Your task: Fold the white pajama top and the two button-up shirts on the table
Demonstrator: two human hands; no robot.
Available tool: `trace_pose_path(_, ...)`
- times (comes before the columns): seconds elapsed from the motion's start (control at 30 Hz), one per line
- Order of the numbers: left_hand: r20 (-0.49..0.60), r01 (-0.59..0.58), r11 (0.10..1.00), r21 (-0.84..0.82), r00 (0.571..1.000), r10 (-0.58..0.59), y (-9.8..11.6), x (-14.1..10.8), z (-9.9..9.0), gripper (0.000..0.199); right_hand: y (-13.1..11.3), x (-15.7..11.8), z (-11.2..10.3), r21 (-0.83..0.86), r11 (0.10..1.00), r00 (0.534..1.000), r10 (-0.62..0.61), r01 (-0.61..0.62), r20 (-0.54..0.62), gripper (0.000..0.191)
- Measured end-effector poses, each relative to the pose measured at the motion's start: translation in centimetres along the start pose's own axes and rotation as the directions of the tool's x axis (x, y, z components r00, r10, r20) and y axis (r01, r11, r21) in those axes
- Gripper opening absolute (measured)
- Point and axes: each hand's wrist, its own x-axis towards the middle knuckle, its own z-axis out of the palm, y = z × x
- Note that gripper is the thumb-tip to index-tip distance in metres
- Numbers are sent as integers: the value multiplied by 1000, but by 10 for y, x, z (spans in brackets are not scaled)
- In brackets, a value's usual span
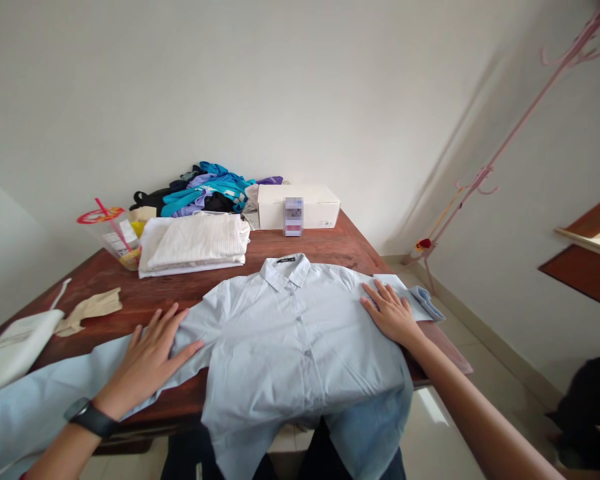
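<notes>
A light blue button-up shirt (265, 333) lies spread face up on the dark wooden table (180, 293), its collar towards the wall and its lower hem hanging over the near edge. My left hand (155, 350) rests flat, fingers spread, on the sleeve at the left, which stretches out towards the lower left corner. On the right, my right hand (390, 313) lies flat with spread fingers near that shoulder and sleeve. The right sleeve's cuff end reaches the table's right edge. Neither hand grips the cloth.
Folded white clothes (200, 243) lie at the back left beside a plastic cup with a straw (113, 237). Behind them is a pile of crumpled clothes (210, 190). A white box (315, 203) stands at the back, a white device (20, 350) at the left edge.
</notes>
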Motion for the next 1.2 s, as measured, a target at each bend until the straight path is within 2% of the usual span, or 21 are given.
trace_pose_path(0.33,-61,-16,1000,5,998,16,8,-3,-4,68,2,0,3,-7,1000,1000,16,-16,-27,60)
trace_pose_path(0.8,-49,-12,1000,-14,999,12,8,-1,-5,68,6,-1,6,41,999,999,7,-6,-36,61)
trace_pose_path(0.93,-52,-4,1000,-16,999,4,8,-1,-5,67,6,1,7,100,995,998,16,-10,-56,59)
trace_pose_path(1.0,-44,6,1000,-19,999,-7,9,-2,-5,67,2,1,0,190,982,995,34,-15,-94,56)
trace_pose_path(1.1,-23,24,999,-22,999,-25,9,-2,-6,67,-9,-9,-27,470,879,974,32,78,-223,45)
trace_pose_path(1.2,-23,22,1000,-8,999,-22,10,-2,-6,67,-24,-37,-65,726,628,920,41,280,-390,35)
